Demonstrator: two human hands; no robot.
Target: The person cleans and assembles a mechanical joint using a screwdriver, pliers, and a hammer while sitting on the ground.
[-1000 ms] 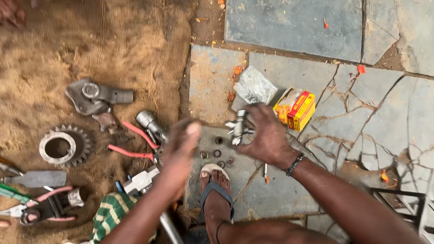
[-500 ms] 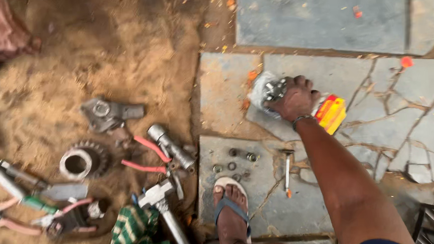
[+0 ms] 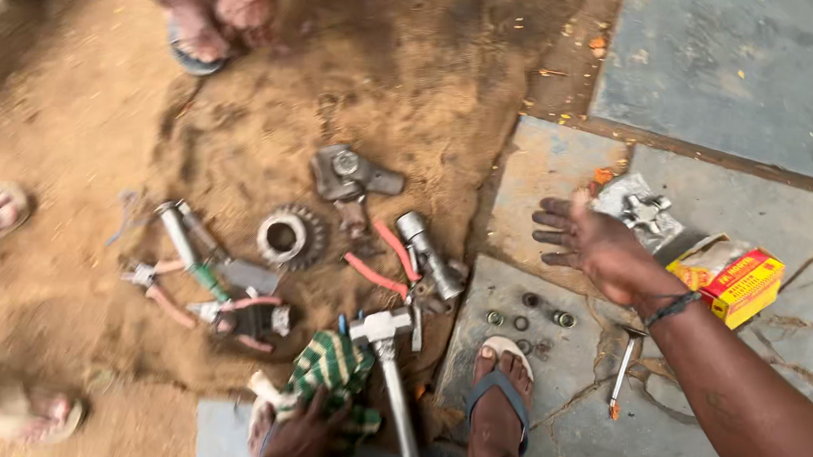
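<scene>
Nearest, the left hand (image 3: 302,438) lies at the bottom edge of the ground, fingers closed on a green striped rag (image 3: 332,371). Just beside it a hammer (image 3: 391,368) lies with its head pointing away, and the person's sandalled foot (image 3: 499,400) rests on the near slab (image 3: 572,377). On that slab, a few small nuts (image 3: 527,319) lie loose ahead of the toes, and a screwdriver (image 3: 623,370) sits to their right.

Further out, the right hand (image 3: 593,242) hovers over the slab's far edge, fingers spread and holding nothing. Just past its fingertips a small metal cross piece (image 3: 645,211) rests on a torn wrapper (image 3: 666,233), untouched, with a yellow-and-red box (image 3: 734,281) to the right.

On the sand to the left lie a metal cylinder (image 3: 429,255), red-handled pliers (image 3: 380,258), a gear (image 3: 288,236), a grey housing (image 3: 348,174) and more hand tools (image 3: 205,285).

As a judgement, the work seems midway: parts lie stripped and spread out, nothing is yet assembled, and the cross piece is unwrapped but not picked up.

At the far edge, other people's feet (image 3: 220,25) stand on the sand.
</scene>
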